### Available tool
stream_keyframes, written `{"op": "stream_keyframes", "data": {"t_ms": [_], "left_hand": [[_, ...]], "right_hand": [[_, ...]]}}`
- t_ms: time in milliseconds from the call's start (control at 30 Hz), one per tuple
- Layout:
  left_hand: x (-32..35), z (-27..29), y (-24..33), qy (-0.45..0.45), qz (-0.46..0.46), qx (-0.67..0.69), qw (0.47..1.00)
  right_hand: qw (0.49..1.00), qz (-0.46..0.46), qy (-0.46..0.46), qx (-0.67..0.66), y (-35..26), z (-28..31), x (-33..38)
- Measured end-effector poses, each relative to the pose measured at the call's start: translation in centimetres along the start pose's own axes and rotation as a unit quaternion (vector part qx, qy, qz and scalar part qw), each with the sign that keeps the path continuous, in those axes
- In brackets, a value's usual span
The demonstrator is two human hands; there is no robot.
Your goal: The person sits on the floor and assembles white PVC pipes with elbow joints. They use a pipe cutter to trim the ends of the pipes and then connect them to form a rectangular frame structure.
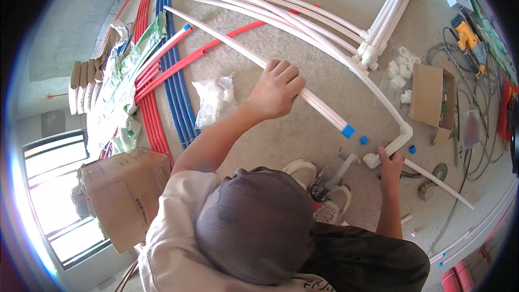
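My left hand [277, 89] is closed round a long white plastic pipe [326, 111] with a thin red stripe. A blue cap [348, 131] sits on its near end, and the far end slants up to the left. In my right hand [391, 165] is a white pipe assembly [399, 140] with elbow fittings, gripped near its lower elbow. A long pipe runs up and left from the assembly's upper elbow. Loose on the floor lie one blue cap [364, 140] between the hands and another blue cap [412, 150] beside my right hand.
White pipes with fittings [372, 54] lie ahead. Bagged fittings [215, 97], red pipes [150, 124] and blue pipes [181, 113] are left, near a large cardboard box [127, 194]. An open carton [427, 94], orange power tool [469, 40], cables and tape roll [426, 190] are right.
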State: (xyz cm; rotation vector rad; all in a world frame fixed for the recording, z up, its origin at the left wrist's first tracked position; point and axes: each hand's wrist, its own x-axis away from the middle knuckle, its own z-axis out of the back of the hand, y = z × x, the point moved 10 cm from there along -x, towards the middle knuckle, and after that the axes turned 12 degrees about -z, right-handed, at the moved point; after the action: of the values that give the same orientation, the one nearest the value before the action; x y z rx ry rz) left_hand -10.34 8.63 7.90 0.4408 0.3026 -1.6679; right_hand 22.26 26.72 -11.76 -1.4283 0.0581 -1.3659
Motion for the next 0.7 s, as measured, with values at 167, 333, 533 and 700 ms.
{"op": "stream_keyframes", "data": {"t_ms": [167,333,533,700], "left_hand": [[-5.9,10.4,4.4,0.157,-0.116,-0.061,0.979],[-10.2,11.6,5.3,0.15,-0.171,-0.026,0.974],[-12.2,11.8,4.5,0.231,-0.15,0.045,0.96],[-14.3,10.5,6.2,0.158,-0.15,0.122,0.968]], "right_hand": [[0.998,0.007,0.009,-0.063,1.8,0.6,-1.4],[0.994,0.031,0.042,-0.097,0.5,1.0,-0.3],[0.962,0.105,0.252,0.031,-1.6,4.5,3.3],[0.958,0.274,0.034,-0.081,-13.0,2.3,11.8]]}}
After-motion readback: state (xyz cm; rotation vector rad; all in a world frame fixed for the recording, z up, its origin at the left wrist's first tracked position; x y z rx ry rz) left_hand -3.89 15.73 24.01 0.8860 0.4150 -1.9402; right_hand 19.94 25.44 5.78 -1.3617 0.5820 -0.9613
